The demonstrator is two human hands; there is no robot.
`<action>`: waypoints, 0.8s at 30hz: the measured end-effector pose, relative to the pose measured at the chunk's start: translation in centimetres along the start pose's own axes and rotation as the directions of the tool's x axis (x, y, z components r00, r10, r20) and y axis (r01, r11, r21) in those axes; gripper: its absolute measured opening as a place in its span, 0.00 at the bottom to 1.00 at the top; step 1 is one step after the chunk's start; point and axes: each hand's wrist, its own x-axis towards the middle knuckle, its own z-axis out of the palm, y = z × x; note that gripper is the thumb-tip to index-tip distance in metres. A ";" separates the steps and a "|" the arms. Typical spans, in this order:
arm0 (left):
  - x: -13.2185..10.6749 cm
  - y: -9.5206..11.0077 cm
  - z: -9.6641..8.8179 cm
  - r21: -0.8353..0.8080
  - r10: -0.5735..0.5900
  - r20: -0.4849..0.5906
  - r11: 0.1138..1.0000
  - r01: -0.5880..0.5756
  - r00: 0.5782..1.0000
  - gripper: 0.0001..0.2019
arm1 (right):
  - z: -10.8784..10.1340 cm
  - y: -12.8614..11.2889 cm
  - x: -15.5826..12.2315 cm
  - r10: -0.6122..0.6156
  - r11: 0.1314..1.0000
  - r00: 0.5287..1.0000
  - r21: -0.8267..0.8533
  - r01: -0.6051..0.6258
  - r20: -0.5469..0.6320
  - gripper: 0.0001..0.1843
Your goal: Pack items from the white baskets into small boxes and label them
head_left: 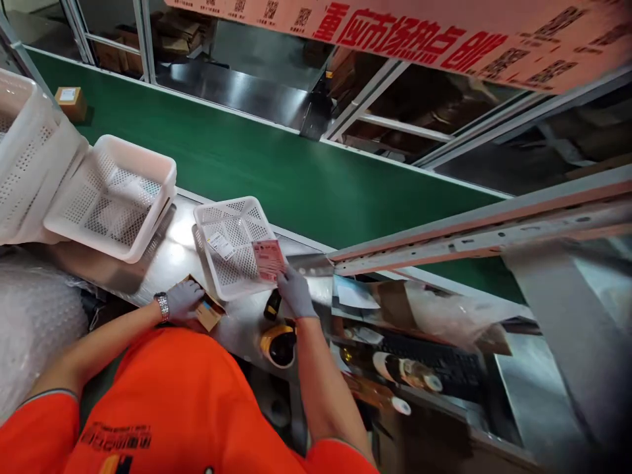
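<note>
My right hand (297, 293), in a grey glove, pinches the lower edge of a pink printed leaflet (269, 259). The leaflet is over the near right side of a white perforated basket (249, 220), where a white paper slip (222, 245) also lies. My left hand (184, 299), gloved too, has its fingers over a small open cardboard box (209, 315) close to my body. Something dark and blue shows inside the box, too little to name. A tape roll (280, 345) and a black handheld object (272, 305) lie below my right hand.
A second white basket (168, 168) and a stack of baskets (24, 158) stand at the left, beside bubble wrap (34, 329). Behind the metal bench runs a green conveyor belt (222, 155) carrying a small carton (72, 105). Bottles (407, 372) and a keyboard (434, 359) are at the right.
</note>
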 end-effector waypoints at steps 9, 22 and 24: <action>0.8 -4.7 0.4 -0.346 -0.305 -0.085 0.902 0.258 0.949 0.49 | 6.7 -4.9 -19.0 -0.403 0.855 0.899 0.279 0.437 -0.172 0.29; 1.4 -4.4 1.5 -0.497 -0.384 0.062 0.789 0.362 0.921 0.35 | 16.2 -9.1 -20.0 -0.387 0.917 0.898 -0.185 0.352 -0.210 0.42; 1.4 -4.5 1.6 -0.496 -0.369 0.047 0.798 0.342 0.928 0.34 | 16.7 -9.7 -19.6 -0.340 0.928 0.927 -0.217 0.303 -0.160 0.39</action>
